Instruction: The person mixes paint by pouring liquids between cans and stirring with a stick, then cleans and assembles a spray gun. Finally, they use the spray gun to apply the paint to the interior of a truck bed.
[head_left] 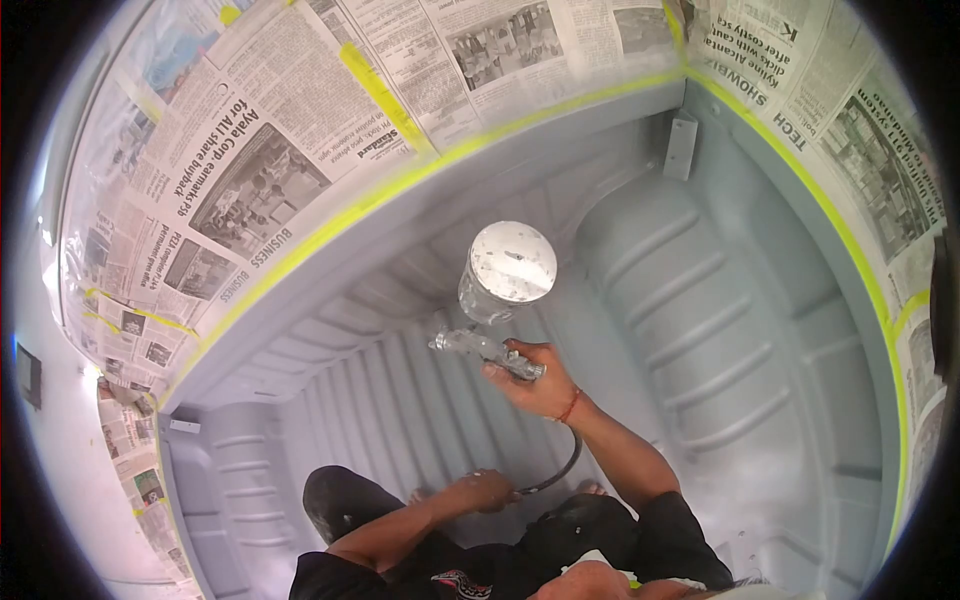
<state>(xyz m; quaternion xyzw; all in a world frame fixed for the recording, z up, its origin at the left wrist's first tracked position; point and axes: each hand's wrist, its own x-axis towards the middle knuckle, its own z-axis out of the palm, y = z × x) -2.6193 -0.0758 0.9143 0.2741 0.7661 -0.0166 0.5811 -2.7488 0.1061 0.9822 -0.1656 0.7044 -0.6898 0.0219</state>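
Note:
A spray gun (485,351) with a round metal cup (512,265) on top is held in my right hand (540,382), its fingers wrapped around the handle. The gun's nozzle end points left, over the ribbed grey floor of a truck bed (400,410). From below my right hand a dark hose (568,464) curves down to my left hand (487,490), which is closed around it near my knees. A red string circles my right wrist.
Newspaper sheets (265,185) cover the surfaces beyond the bed's far and side edges, held by yellow tape (385,185). A metal bracket (680,148) sits at the far right corner. Raised wheel housings flank the floor. My bent knees are below.

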